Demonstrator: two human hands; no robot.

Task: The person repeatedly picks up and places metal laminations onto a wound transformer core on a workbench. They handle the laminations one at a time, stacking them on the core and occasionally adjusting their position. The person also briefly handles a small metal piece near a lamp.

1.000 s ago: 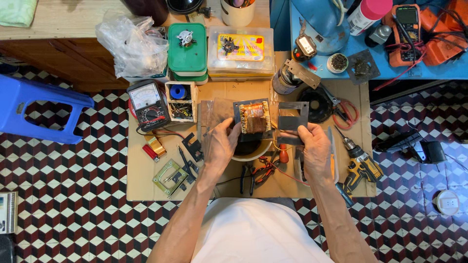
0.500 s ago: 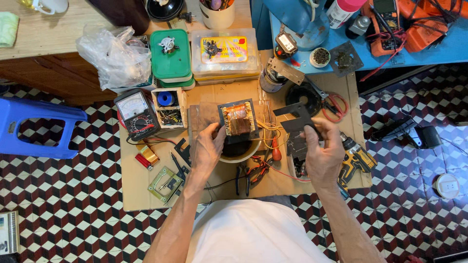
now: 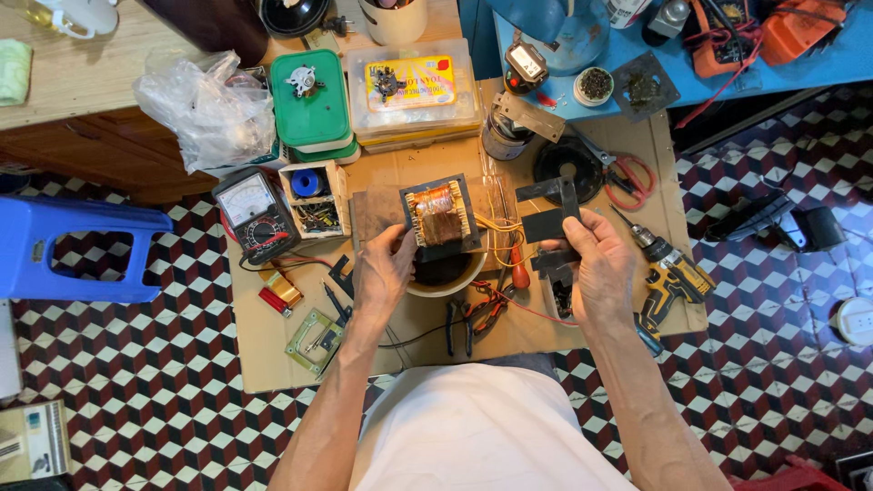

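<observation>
A transformer [image 3: 438,216] with copper-coloured windings in a dark square core is being held up at its lower left by the left hand [image 3: 382,273], tilting over a round cream bowl [image 3: 446,277] mid-cardboard. The right hand [image 3: 596,268] is pinching dark flat metal plates [image 3: 550,223] just right of it

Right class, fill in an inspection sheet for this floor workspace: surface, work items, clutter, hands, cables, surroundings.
Surface: cardboard sheet on a checkered tile floor.
Work items: transformer with copper winding, over a bowl; dark metal plates.
Clutter: meter, green box, scissors, cordless drill, pliers.
Hands: left hand touches the transformer; right hand holds the plates.
Cables: yellow and red wires beside the transformer.
Surroundings: blue stool, plastic bag.
</observation>
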